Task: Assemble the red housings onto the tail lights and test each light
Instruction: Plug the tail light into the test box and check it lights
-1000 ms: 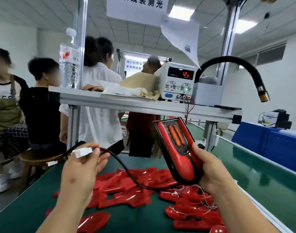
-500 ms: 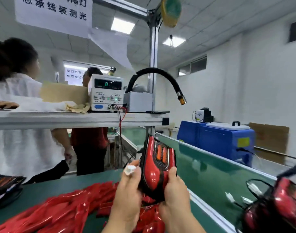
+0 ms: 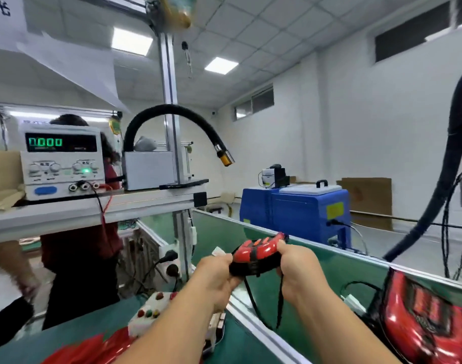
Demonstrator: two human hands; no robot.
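Note:
Both my hands hold one red-and-black tail light [image 3: 256,254] flat in front of me, over the green conveyor belt [image 3: 316,261]. My left hand [image 3: 219,269] grips its left end and also holds the white connector [image 3: 219,251] of its black cable. My right hand [image 3: 296,266] grips the right end. The black cable [image 3: 266,311] hangs in a loop below the light. A second finished tail light [image 3: 424,319] lies on the belt at the right. Loose red housings [image 3: 93,350] are piled at the bottom left.
A power supply [image 3: 63,161] reading 0000 stands on the shelf at left, with a grey box and a black flexible hose [image 3: 177,119] beside it. A white button box [image 3: 152,311] sits below my arms. A blue machine [image 3: 298,211] stands beyond the belt. People stand at left.
My view has swung right. The tail light has gone from upright to lying flat and moved out over the belt. The supply display now reads 0000.

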